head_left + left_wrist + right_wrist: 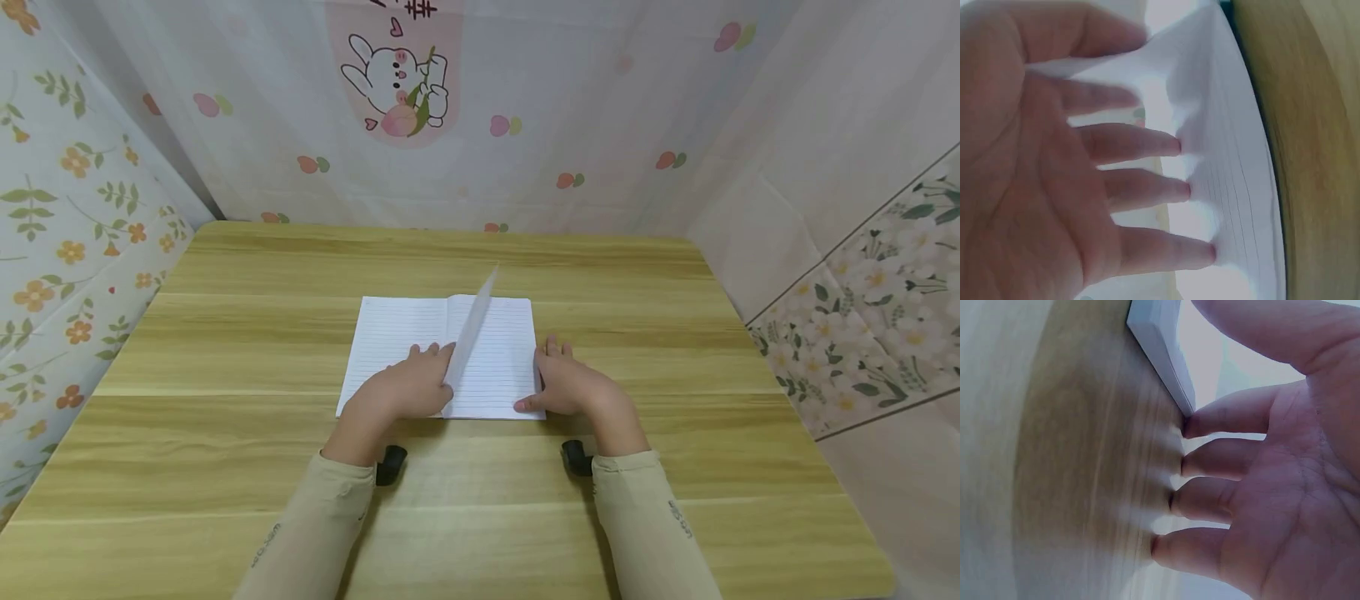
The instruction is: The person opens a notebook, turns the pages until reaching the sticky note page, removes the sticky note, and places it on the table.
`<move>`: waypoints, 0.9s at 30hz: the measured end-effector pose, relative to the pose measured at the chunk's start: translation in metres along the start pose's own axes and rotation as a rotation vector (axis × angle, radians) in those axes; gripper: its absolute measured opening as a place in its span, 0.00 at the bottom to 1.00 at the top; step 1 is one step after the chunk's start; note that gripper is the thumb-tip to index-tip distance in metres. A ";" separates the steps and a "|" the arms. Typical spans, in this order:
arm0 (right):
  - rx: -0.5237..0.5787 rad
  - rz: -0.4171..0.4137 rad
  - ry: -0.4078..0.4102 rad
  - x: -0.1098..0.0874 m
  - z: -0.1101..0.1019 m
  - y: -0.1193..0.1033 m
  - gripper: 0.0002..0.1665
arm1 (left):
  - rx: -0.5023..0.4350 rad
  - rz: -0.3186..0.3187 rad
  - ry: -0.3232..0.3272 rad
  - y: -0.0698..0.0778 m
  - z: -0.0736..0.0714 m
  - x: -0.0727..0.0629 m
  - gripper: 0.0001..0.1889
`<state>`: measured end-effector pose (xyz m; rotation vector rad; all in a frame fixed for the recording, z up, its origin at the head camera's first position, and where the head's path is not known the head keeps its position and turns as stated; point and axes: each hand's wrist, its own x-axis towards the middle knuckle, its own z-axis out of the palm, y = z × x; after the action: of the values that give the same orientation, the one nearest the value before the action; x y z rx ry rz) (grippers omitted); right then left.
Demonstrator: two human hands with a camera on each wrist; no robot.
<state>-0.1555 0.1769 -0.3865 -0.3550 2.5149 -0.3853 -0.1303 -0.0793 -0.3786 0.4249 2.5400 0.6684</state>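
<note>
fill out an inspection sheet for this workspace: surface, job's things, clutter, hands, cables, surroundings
surface: wood-grain tabletop
job's things: lined notebook lying open, one leaf raised
clutter: nothing seen
left hand: fingers extended over the notebook's left page, thumb at the raised leaf
right hand: thumb over the right page's edge, fingertips on the tabletop beside it
wrists: a black device at the left cuff, another at the right
cables: nothing seen
surroundings: rabbit-printed sheet behind, flower-printed sheet at left, floral panel at right

wood-grain table (225,350), printed cloth backdrop (585,100)
</note>
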 end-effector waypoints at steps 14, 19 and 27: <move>0.011 0.023 -0.002 0.000 -0.002 0.001 0.65 | 0.471 -0.059 0.375 0.007 -0.005 -0.017 0.39; 0.017 0.027 -0.002 0.000 -0.002 0.000 0.65 | 0.381 -0.047 0.161 0.011 0.005 -0.014 0.30; 0.031 0.023 -0.011 0.002 0.002 0.001 0.65 | 0.184 -0.053 0.038 -0.001 0.012 -0.011 0.28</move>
<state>-0.1564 0.1766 -0.3899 -0.3147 2.4972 -0.4120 -0.1149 -0.0801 -0.3839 0.4093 2.6495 0.4283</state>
